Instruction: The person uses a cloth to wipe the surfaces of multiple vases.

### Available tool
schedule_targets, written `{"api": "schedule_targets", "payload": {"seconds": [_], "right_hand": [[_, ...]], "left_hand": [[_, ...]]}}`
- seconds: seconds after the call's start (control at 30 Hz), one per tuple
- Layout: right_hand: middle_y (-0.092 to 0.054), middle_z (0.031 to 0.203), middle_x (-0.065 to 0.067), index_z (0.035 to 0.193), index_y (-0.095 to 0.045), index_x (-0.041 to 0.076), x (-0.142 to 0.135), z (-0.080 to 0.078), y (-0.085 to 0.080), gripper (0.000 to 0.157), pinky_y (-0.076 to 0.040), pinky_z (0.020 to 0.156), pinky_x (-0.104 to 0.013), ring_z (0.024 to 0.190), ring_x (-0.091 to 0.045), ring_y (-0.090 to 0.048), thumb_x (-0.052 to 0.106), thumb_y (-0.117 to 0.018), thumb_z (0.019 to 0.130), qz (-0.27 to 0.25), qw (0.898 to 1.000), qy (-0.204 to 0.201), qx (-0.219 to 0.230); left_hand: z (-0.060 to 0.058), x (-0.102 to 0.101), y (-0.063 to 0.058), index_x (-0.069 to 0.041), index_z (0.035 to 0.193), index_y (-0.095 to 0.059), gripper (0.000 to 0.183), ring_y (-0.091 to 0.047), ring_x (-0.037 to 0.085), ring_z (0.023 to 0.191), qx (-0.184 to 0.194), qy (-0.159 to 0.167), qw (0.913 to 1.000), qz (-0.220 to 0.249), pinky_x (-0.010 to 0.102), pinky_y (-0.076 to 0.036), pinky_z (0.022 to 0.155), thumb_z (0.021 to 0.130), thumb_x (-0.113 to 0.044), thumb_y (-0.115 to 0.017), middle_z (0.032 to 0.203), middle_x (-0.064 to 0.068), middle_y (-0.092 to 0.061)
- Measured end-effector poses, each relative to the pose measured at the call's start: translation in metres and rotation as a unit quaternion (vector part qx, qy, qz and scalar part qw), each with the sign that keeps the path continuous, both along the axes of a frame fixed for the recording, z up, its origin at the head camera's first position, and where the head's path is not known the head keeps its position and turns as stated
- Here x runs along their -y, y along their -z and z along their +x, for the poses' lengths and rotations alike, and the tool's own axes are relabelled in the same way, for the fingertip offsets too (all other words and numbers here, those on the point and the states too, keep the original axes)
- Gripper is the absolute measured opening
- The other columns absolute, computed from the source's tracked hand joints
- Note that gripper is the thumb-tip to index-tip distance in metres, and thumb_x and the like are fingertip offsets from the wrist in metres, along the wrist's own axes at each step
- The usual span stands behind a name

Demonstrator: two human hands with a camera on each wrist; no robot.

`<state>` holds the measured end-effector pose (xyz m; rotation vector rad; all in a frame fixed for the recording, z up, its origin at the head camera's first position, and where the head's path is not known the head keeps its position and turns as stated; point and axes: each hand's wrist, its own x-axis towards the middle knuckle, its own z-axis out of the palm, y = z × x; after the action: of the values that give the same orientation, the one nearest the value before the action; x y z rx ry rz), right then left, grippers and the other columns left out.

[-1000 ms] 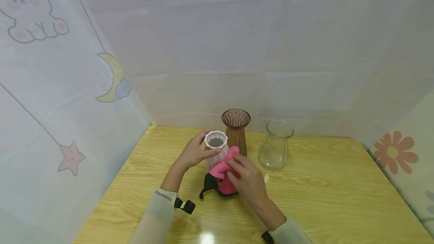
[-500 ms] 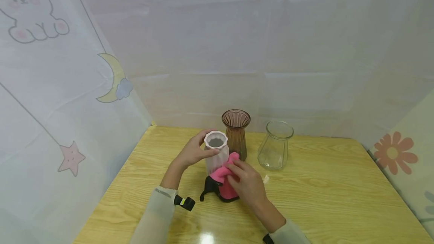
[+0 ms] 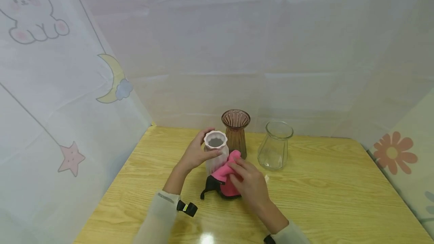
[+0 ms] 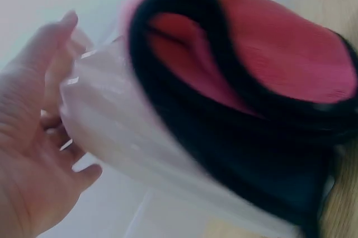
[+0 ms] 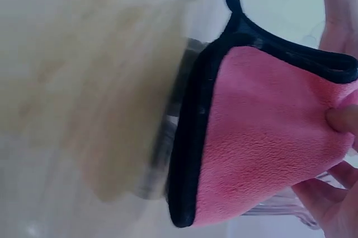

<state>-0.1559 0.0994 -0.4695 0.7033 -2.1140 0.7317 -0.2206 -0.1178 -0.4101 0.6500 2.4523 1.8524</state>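
Observation:
A pale pinkish-white ribbed vase with a scalloped rim stands upright on the table. My left hand grips it near the top, thumb across the front below the rim and fingers around the far side. Against the vase's right front lies a folded pink cloth with black edging and a black hanging loop. My right hand pinches this cloth between thumb and fingers. In the left wrist view the cloth covers much of the vase. Its pink face hangs from the fingers in the right wrist view.
A purple-brown ribbed glass vase stands close behind the held vase. Farther right is a clear glass vase with a flared rim. The wooden table meets a pale printed fabric backdrop at its back and sides.
My right hand has rubbed the cloth down the vase's side and partly back up, ending slightly farther right. My left hand keeps its grip, and the vase has barely moved.

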Motion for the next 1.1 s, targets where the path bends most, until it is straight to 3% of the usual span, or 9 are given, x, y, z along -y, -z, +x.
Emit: {"api": "schedule_targets", "payload": {"seconds": [0.13, 0.27, 0.5, 0.73, 0.93, 1.1], "right_hand": [[-0.075, 0.109, -0.016, 0.102, -0.080, 0.006, -0.004, 0.000, -0.013, 0.036, -0.060, 0.081, -0.046, 0.100, -0.033, -0.072, -0.001, -0.089, 0.067, -0.023, 0.999, -0.009, -0.028], [-0.074, 0.111, -0.017, 0.104, -0.079, 0.006, -0.006, -0.001, -0.027, 0.038, -0.060, 0.081, -0.047, 0.101, -0.035, -0.072, -0.002, -0.089, 0.068, -0.031, 0.999, -0.010, -0.036], [-0.074, 0.113, -0.016, 0.104, -0.080, 0.007, -0.002, -0.005, -0.038, 0.036, -0.059, 0.084, -0.047, 0.106, -0.035, -0.071, 0.000, -0.089, 0.070, -0.040, 0.998, -0.018, -0.038], [-0.074, 0.114, -0.015, 0.103, -0.080, 0.007, 0.005, -0.009, -0.038, 0.030, -0.057, 0.091, -0.046, 0.110, -0.034, -0.069, 0.001, -0.086, 0.074, -0.047, 0.998, -0.039, -0.018], [-0.073, 0.114, -0.019, 0.102, -0.080, 0.007, 0.010, -0.011, -0.030, 0.032, -0.057, 0.089, -0.051, 0.115, -0.041, -0.066, 0.005, -0.089, 0.071, -0.014, 0.999, -0.020, -0.045], [-0.072, 0.119, -0.016, 0.104, -0.080, 0.008, 0.011, -0.011, -0.028, 0.031, -0.058, 0.089, -0.047, 0.123, -0.039, -0.060, 0.009, -0.088, 0.074, 0.019, 0.998, -0.012, -0.058]], "left_hand": [[0.003, -0.007, -0.002, -0.007, 0.143, -0.048, 0.078, -0.053, 0.027, 0.125, -0.030, -0.052, 0.9978, -0.028, 0.056, -0.042, 0.106, 0.079, -0.028, -0.088, 0.131, 0.009, -0.059], [0.003, -0.010, -0.005, -0.008, 0.140, -0.050, 0.074, -0.056, 0.026, 0.120, -0.038, -0.063, 0.9964, -0.041, 0.054, -0.046, 0.102, 0.079, -0.027, -0.087, 0.127, 0.008, -0.062], [0.001, -0.004, -0.004, -0.007, 0.145, -0.049, 0.075, -0.058, 0.029, 0.119, -0.034, -0.042, 0.9971, -0.053, 0.055, -0.047, 0.101, 0.081, -0.023, -0.086, 0.130, 0.011, -0.062], [-0.003, 0.002, -0.003, -0.014, 0.146, -0.050, 0.071, -0.056, 0.030, 0.121, -0.005, -0.006, 0.9999, -0.016, 0.057, -0.043, 0.105, 0.083, -0.018, -0.083, 0.131, 0.013, -0.061], [-0.004, 0.004, -0.001, -0.014, 0.146, -0.050, 0.069, -0.054, 0.028, 0.124, 0.001, 0.011, 0.9999, -0.005, 0.057, -0.041, 0.106, 0.084, -0.018, -0.081, 0.131, 0.012, -0.060], [-0.003, 0.004, -0.001, -0.009, 0.147, -0.047, 0.070, -0.053, 0.029, 0.126, 0.002, 0.013, 0.9999, -0.005, 0.056, -0.041, 0.106, 0.085, -0.016, -0.080, 0.133, 0.012, -0.059]]}}
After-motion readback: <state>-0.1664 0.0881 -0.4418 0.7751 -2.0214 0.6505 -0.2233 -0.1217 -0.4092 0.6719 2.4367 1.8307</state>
